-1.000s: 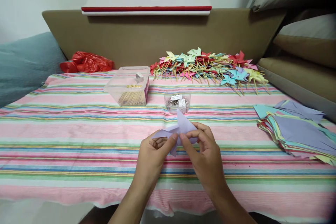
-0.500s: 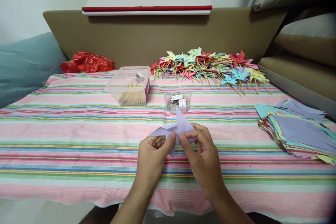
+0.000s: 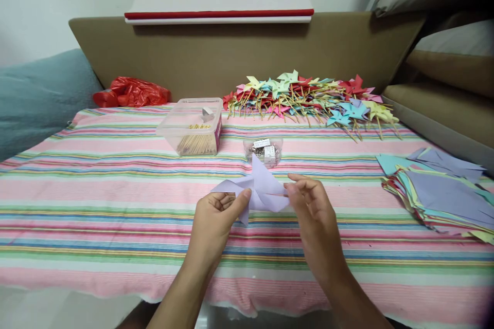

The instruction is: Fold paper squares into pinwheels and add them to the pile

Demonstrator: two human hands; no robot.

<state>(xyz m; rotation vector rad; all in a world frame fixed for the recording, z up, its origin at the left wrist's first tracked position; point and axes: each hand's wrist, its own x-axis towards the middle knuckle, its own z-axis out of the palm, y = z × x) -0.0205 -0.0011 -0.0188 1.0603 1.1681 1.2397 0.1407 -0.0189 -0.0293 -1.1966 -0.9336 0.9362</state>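
A lilac paper pinwheel (image 3: 266,190), its blades folded in toward the middle, is pinched at its centre by my left hand (image 3: 216,221), the thumb on top. Beside the pinwheel's right blade is my right hand (image 3: 314,211), its fingers apart and holding nothing; whether the fingertips brush the paper I cannot tell. Just behind the pinwheel sits a small clear tub (image 3: 264,153) of small metal pieces and white labels. A clear plastic box (image 3: 198,141) of thin wooden sticks stands behind to the left.
Many finished pinwheels on sticks (image 3: 301,97) are heaped at the back. Cut paper sheets (image 3: 447,195) lie stacked at the right. A red plastic bag (image 3: 135,91) rests at the back left. Everything lies on a striped cloth (image 3: 96,190), with cushions (image 3: 443,97) along the right.
My right hand has let go of the pinwheel's middle and moved right, its fingers opening. My left hand has shifted slightly left with the pinwheel.
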